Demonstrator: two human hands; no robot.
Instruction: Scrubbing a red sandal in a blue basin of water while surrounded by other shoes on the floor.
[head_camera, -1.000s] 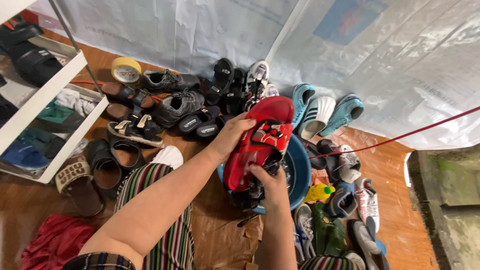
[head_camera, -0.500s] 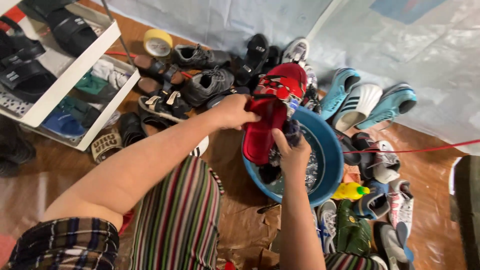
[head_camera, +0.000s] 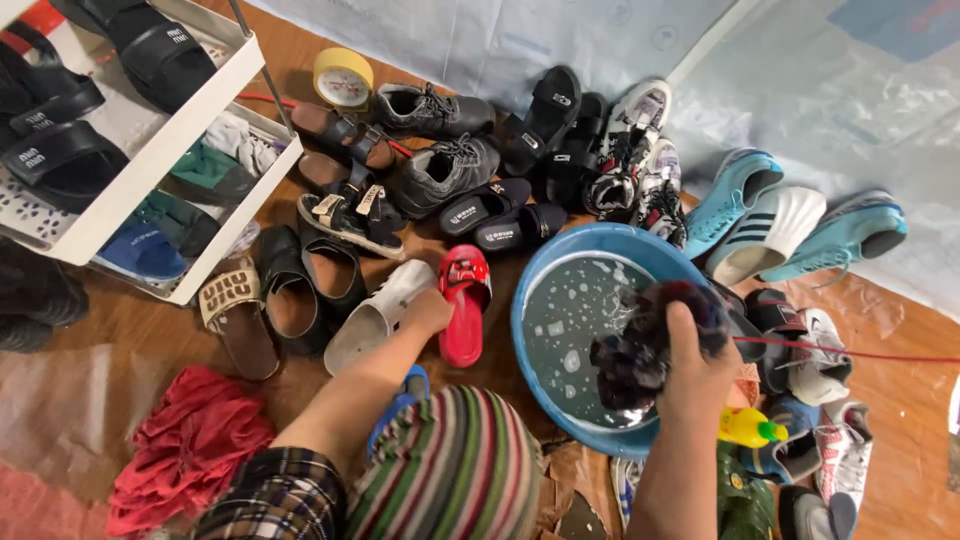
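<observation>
Red shoe now grounded, touching left hand

Red slide sandal with white print at left hand; dark, blurred cloth in right hand over blue basin, grey water flecked white; white clog; yellow tape roll; red rag; turquoise sneakers; white shoe with black stripes; yellow bottle, green cap; skirt striped green, red, white; white rack; brown floor.
</observation>
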